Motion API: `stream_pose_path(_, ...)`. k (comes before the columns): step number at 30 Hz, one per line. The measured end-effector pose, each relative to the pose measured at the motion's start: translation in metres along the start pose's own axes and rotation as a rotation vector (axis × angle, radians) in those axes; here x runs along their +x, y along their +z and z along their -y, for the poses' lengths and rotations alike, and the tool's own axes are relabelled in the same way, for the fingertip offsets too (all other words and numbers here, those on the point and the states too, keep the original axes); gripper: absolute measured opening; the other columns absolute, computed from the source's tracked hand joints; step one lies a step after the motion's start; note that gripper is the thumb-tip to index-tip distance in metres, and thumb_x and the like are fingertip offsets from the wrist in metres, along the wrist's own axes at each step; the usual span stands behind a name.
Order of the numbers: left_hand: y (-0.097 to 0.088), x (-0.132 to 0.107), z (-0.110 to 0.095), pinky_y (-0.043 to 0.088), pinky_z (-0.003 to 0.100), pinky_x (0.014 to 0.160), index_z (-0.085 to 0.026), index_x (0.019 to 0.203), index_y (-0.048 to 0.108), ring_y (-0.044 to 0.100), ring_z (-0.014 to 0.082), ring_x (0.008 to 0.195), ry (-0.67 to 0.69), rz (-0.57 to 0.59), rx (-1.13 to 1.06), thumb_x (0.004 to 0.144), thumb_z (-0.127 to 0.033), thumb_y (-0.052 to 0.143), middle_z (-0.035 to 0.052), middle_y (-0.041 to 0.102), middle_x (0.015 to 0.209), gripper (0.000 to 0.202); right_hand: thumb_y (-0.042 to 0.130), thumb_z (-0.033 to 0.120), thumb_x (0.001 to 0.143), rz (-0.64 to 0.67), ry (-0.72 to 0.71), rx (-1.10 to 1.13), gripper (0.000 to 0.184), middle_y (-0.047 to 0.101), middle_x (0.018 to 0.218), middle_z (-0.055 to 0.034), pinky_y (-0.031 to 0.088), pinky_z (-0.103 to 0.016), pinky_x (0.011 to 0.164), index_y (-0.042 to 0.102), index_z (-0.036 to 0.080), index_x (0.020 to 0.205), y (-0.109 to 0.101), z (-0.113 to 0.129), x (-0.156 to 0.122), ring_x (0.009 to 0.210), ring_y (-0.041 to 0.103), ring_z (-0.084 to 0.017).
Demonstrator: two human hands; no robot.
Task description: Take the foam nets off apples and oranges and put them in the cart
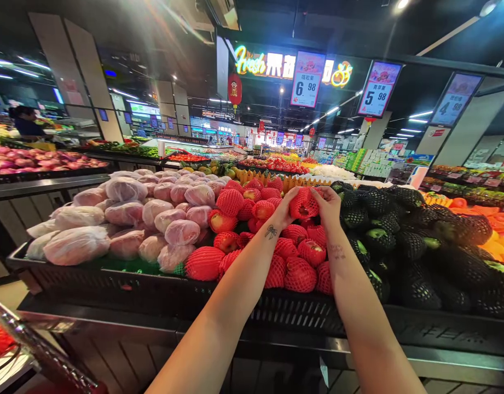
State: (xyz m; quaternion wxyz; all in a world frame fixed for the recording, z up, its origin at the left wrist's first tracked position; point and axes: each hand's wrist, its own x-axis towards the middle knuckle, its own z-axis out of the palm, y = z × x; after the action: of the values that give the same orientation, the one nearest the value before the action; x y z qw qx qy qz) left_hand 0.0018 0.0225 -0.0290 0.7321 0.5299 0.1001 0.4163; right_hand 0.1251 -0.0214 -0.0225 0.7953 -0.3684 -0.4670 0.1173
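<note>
Both my hands hold one fruit in a red foam net [303, 203] above a pile of the same red-netted fruits [293, 262] in a black display bin [153, 293]. My left hand [285, 210] grips its left side with curled fingers. My right hand [328, 207] closes on its right side. Both forearms reach up from the bottom of the view.
Fruits wrapped in clear film [124, 219] fill the bin's left part. Fruits in black nets [420, 246] lie on the right, with orange ones [498, 230] beyond. A cart edge [30, 345] shows at lower left. Price signs [306, 79] hang above. A person [25, 123] stands far left.
</note>
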Motion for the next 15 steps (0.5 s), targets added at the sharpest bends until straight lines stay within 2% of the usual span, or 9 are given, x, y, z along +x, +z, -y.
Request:
stream_pose_path(4, 0.004, -0.001, 0.004, 0.057, 0.044, 0.106, -0.018, 0.129, 0.067, 0.073, 0.0276, 0.111, -0.105, 0.072, -0.073, 0.103, -0.054, 0.049, 0.0122, 0.076, 0.120, 0.047, 0.093, 0.039, 0.059, 0.040, 0.130, 0.120, 0.036, 0.066, 0.062, 0.0047, 0.043, -0.014, 0.054, 0.068, 0.017, 0.074, -0.006, 0.003, 0.006, 0.056, 0.054, -0.006)
stream_pose_path(8, 0.007, -0.005, 0.007, 0.054, 0.042, 0.110, -0.020, 0.133, 0.065, 0.073, 0.0260, 0.114, -0.141, 0.113, -0.129, 0.106, -0.043, 0.046, 0.0106, 0.077, 0.120, 0.040, 0.094, 0.041, 0.054, 0.049, 0.222, 0.089, 0.039, 0.066, 0.062, 0.0048, 0.045, -0.018, 0.056, 0.068, 0.018, 0.073, -0.008, 0.004, 0.006, 0.058, 0.056, -0.008)
stream_pose_path(12, 0.004, -0.009, 0.001, 0.056, 0.040, 0.107, -0.014, 0.136, 0.063, 0.074, 0.0251, 0.108, -0.223, 0.157, -0.246, 0.103, -0.052, 0.049, 0.0125, 0.077, 0.117, 0.052, 0.093, 0.044, 0.050, 0.134, 0.322, 0.010, 0.041, 0.069, 0.068, 0.0035, 0.049, -0.023, 0.061, 0.067, 0.020, 0.071, -0.011, -0.007, 0.006, 0.062, 0.059, -0.012)
stream_pose_path(15, 0.002, -0.010, -0.005, 0.059, 0.036, 0.097, -0.013, 0.134, 0.064, 0.076, 0.0215, 0.093, -0.242, 0.140, -0.316, 0.101, -0.055, 0.052, 0.0100, 0.078, 0.105, 0.055, 0.093, 0.046, 0.046, 0.207, 0.388, -0.058, 0.046, 0.071, 0.072, -0.0009, 0.051, -0.029, 0.066, 0.069, 0.019, 0.075, -0.016, -0.017, 0.008, 0.066, 0.062, -0.016)
